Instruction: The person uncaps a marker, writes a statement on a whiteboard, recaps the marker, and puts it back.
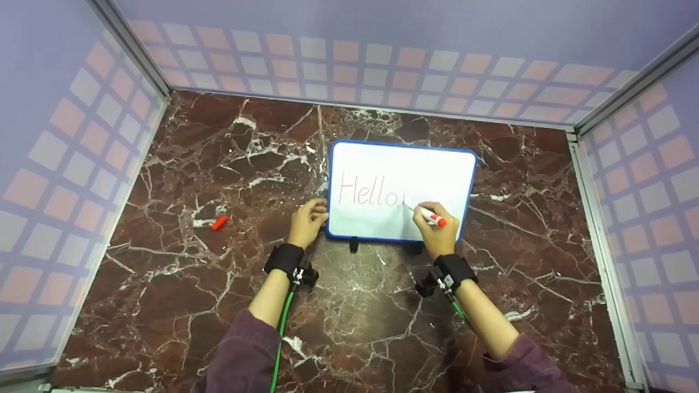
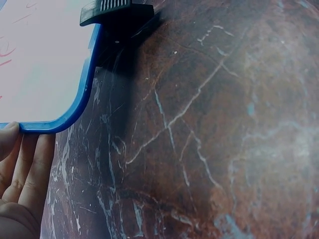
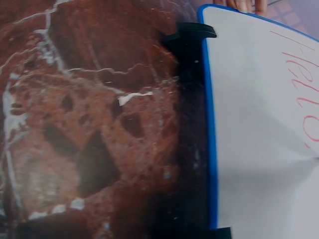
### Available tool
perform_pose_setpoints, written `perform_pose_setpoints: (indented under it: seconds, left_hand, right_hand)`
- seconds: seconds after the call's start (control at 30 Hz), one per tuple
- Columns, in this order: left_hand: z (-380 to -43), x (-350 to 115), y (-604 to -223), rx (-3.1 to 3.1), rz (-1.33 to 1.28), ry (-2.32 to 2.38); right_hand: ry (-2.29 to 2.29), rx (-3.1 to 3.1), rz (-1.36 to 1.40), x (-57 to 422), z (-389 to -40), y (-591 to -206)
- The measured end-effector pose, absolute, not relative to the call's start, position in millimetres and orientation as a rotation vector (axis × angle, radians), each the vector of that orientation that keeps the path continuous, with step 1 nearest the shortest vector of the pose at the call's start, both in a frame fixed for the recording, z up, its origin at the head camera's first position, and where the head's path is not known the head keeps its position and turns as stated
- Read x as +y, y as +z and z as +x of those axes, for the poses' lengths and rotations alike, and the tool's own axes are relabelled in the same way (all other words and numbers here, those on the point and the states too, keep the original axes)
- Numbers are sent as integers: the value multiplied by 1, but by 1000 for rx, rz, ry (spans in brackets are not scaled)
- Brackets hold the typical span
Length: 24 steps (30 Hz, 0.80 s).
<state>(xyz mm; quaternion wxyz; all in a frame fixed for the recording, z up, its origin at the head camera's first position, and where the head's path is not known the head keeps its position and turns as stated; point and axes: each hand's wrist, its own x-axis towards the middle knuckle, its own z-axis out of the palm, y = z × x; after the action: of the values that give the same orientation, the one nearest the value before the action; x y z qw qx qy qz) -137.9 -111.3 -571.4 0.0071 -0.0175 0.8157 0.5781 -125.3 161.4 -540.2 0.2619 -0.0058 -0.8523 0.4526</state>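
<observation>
A whiteboard (image 1: 404,166) with a blue frame stands propped on small black feet (image 1: 354,245), bearing "Hello," in thin red letters and a short stroke after it. My left hand (image 1: 307,224) holds its left edge near the lower corner; in the left wrist view the thumb (image 2: 9,139) lies on the front of the frame and the other fingers go behind. With my right hand (image 1: 441,233) I pinch a white marker (image 1: 431,215) with a red end, its tip at the board just right of the word. The right wrist view leaves that hand out.
To the left, a red marker cap (image 1: 219,222) lies on the dark red marble-patterned tabletop (image 1: 180,305). Pale panels with pink and white squares (image 1: 345,52) enclose the back and both sides. A green cable (image 1: 279,338) runs from the left wrist strap.
</observation>
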Motion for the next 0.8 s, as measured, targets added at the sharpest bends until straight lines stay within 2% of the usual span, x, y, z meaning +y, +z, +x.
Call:
perform_pose_setpoints:
  seconds: [0.8]
  left_hand:
    - [-138,-110,-569,2568,-41,1803]
  right_hand:
    - [1231,-2257,-85,165,-131,-535]
